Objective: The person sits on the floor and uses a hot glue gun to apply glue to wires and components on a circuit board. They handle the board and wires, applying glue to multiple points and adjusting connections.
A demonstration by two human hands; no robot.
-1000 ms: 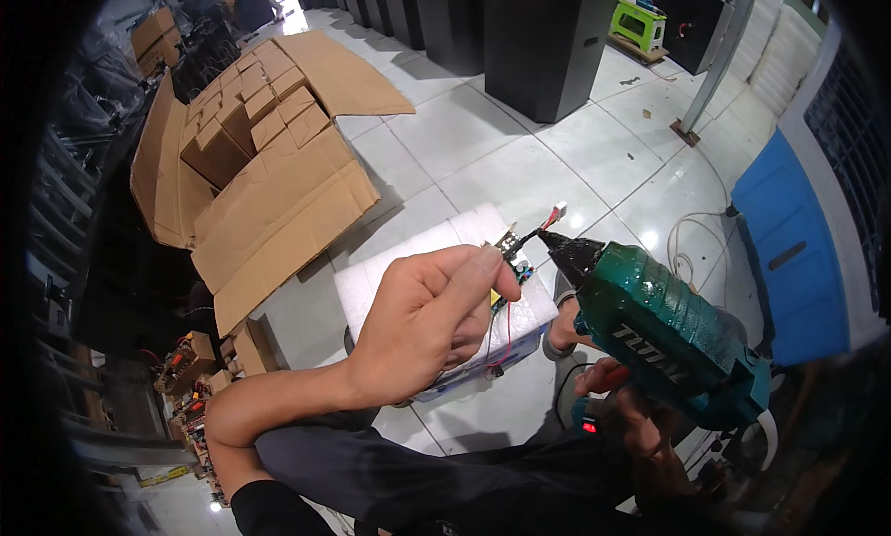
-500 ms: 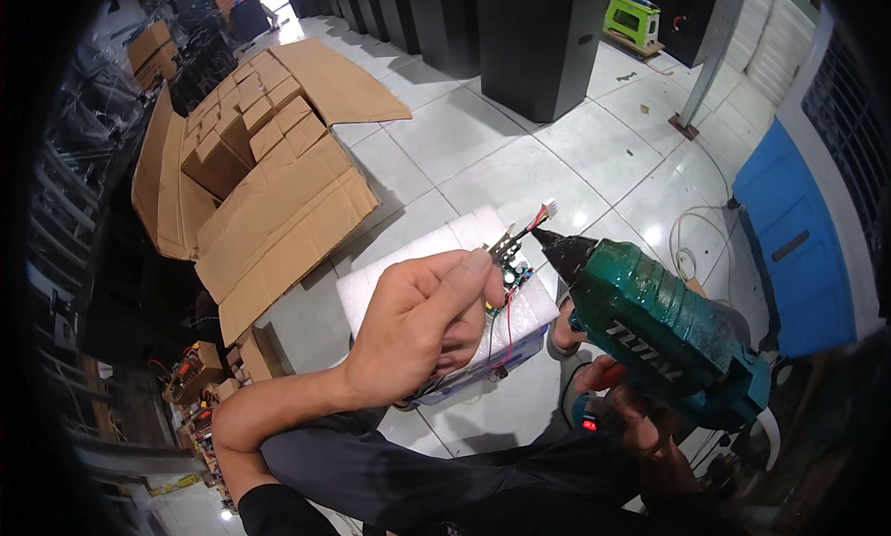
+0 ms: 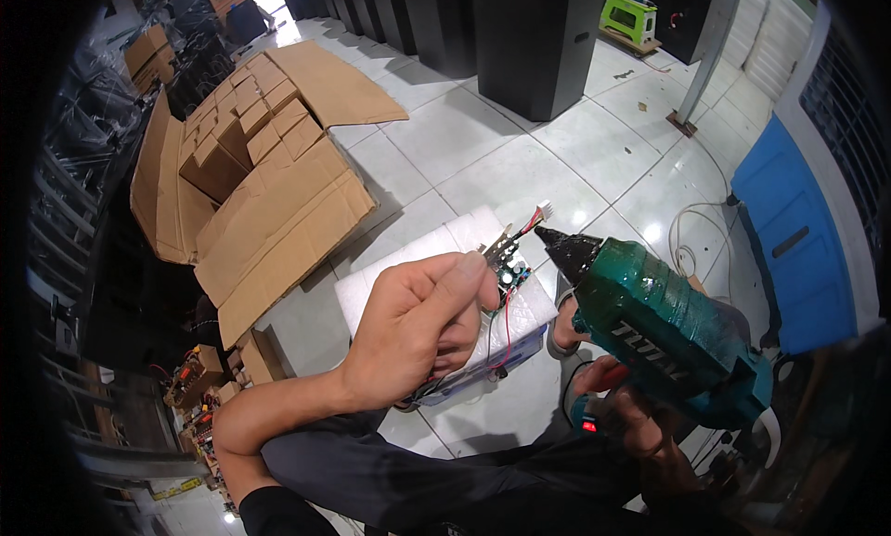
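Note:
My left hand (image 3: 422,318) pinches a small circuit board (image 3: 509,269) between thumb and fingers, above a white foam block (image 3: 371,278). A short wire lead with a white connector (image 3: 544,208) sticks up from the board's far end. Thin red and dark wires hang from its near side. On the right, my right hand (image 3: 631,420) wraps round the handle of a teal hot glue gun (image 3: 668,322), whose body hides part of the hand. The gun's black nozzle points at the connector end of the board; whether they touch I cannot tell. A white glue stick (image 3: 770,434) bends out of its back.
An open carton (image 3: 288,230) packed with small brown boxes lies at the left. Tall black cabinets (image 3: 534,49) stand beyond. A green step stool (image 3: 628,18), a metal post (image 3: 710,63) and a blue panel (image 3: 789,239) are at the right, with a loose cable (image 3: 682,234) on the floor.
The glue gun has shifted very slightly to the right, and its nozzle stays close to the board's wire lead. My left hand's grip on the circuit board looks the same.

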